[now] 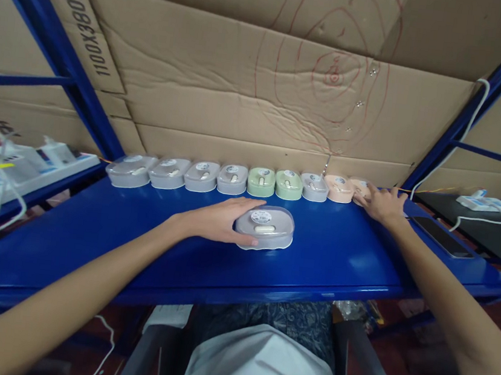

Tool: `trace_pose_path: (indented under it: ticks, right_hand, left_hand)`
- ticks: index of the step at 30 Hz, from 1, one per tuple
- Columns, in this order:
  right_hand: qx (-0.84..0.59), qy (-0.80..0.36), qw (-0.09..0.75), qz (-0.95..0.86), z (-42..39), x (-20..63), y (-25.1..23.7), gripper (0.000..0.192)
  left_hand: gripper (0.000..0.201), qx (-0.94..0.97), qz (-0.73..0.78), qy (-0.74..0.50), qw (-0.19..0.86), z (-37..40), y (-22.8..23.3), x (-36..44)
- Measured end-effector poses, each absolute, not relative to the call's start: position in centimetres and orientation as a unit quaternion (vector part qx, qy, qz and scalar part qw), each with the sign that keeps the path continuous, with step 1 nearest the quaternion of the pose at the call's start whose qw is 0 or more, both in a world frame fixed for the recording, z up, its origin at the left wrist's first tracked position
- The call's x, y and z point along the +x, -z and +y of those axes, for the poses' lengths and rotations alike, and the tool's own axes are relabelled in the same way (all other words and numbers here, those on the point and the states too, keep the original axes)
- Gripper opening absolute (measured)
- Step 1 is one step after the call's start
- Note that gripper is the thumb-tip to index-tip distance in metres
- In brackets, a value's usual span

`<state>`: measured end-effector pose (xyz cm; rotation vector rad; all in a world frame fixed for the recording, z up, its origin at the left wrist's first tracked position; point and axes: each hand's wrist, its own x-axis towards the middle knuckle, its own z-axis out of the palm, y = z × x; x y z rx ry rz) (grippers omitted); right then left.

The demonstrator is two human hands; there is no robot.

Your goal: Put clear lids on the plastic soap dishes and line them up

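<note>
A grey lidded box (pixel 266 228) with a round label and a white handle lies alone on the blue shelf (pixel 134 240). My left hand (pixel 216 220) grips its left side, thumb at its front edge. Along the shelf's back runs a row of several similar boxes: grey ones (pixel 201 176), green ones (pixel 261 181) and pink ones (pixel 339 188). My right hand (pixel 383 204) rests with spread fingers on the rightmost pink box (pixel 360 189), partly hiding it.
Cardboard sheets (pixel 246 77) with red scribbled circles back the shelf. A dark phone (pixel 440 236) lies at the shelf's right end. A white power strip (pixel 483 204) with cable sits on the dark surface at the right. White devices and cables (pixel 10 167) crowd the left.
</note>
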<state>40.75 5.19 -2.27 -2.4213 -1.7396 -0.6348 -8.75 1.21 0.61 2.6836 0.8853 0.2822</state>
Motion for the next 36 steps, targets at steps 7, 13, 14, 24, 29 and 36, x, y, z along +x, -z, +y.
trace_pose_path:
  ticks: [7,13,14,24,29,36]
  right_hand:
    - [-0.791,0.177,0.036,-0.584,6.1,41.2,2.3,0.084]
    - [-0.782,0.115,0.054,-0.610,6.1,42.4,2.0,0.095]
    - [-0.781,0.110,0.051,-0.613,6.2,42.5,1.9,0.095]
    - [-0.787,0.131,0.013,-0.603,6.2,41.0,1.0,0.081]
    - [-0.665,0.201,0.149,-0.704,3.1,35.1,-1.4,0.069]
    - [-0.277,-0.062,0.240,-0.928,-1.6,20.8,-0.6,0.075]
  left_hand:
    - [0.102,0.934,0.307,-0.104,0.151,1.4,-0.2,-8.6]
    - [0.108,0.934,0.298,-0.114,0.159,1.5,0.1,-8.7]
    - [0.110,0.935,0.296,-0.116,0.158,1.5,0.1,-8.7]
    - [0.119,0.933,0.311,-0.100,0.147,1.3,0.6,-8.6]
    - [0.119,0.930,0.312,-0.123,0.152,1.3,1.1,-8.5]
    - [0.118,0.912,0.316,-0.194,0.175,1.5,2.6,-7.6]
